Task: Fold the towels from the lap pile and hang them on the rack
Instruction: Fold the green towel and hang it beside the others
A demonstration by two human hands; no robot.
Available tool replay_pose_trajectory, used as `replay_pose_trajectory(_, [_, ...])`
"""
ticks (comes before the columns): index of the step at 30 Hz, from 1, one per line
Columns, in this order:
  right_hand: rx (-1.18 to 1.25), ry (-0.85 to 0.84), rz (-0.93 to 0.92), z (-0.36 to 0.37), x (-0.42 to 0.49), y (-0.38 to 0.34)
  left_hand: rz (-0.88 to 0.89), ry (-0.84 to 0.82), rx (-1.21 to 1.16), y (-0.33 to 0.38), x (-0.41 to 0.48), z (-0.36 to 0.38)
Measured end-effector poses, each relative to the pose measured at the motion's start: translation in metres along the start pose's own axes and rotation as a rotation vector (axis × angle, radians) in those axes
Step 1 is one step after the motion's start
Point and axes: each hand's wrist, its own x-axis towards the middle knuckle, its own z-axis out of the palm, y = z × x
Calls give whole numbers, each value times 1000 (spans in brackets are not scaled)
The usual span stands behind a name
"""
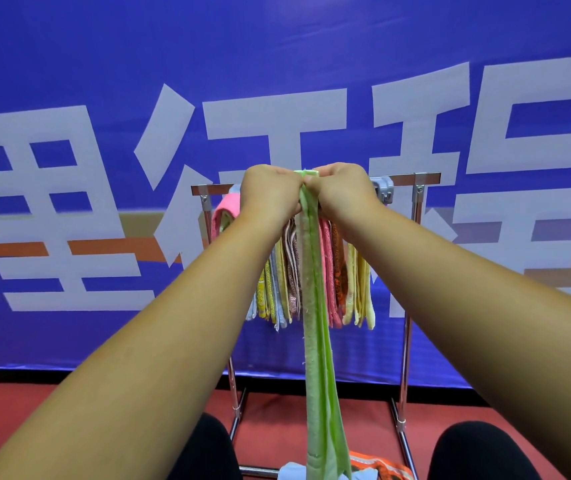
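Note:
A green towel (315,327) hangs straight down in front of me, folded lengthwise into a narrow strip. My left hand (270,192) and my right hand (341,190) are side by side, both pinching its top edge, held up at the height of the rack's top bar. Behind them stands the metal rack (415,202) with several folded towels (336,271) draped over the bar in pink, yellow, orange and pale blue. At the bottom, between my knees, lies the lap pile (377,467), showing an orange and a light blue towel.
A blue banner with large white characters (104,202) fills the wall behind the rack. The floor (17,410) is red. My knees in black trousers (478,452) frame the bottom. A grey clip (384,188) sits on the bar's right part.

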Motion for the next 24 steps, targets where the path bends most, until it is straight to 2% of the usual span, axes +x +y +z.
replay_pose_trajectory(2, [-58,-32,-48,0,-3,-1,-8,2,-27,6,-3,-2])
replay_pose_trajectory(5, [-125,-65,-84,-1,-8,-4,133,23,141,12,-16,-9])
replay_pose_trajectory(7, [-130,-87,-96,0,-8,-4,109,23,166,9,-12,-8])
replay_pose_trajectory(8, [-121,-100,-101,0,-8,-2,94,-25,112,7,-9,-7])
replay_pose_trajectory(10, [-61,-125,-95,-1,-7,-1,-57,-87,-131,10,-10,-5])
replay_pose_trajectory(12, [42,-158,-69,-3,-7,-2,-160,-11,-374,6,-9,-7])
replay_pose_trajectory(17, [365,-240,13,-4,-5,-1,-55,32,-259,-5,-1,-8])
replay_pose_trajectory(20, [426,-265,-1,-6,-7,-1,-9,37,-129,-5,-1,-9])
replay_pose_trajectory(24, [424,-187,49,-8,0,1,-13,43,-153,-14,2,-13])
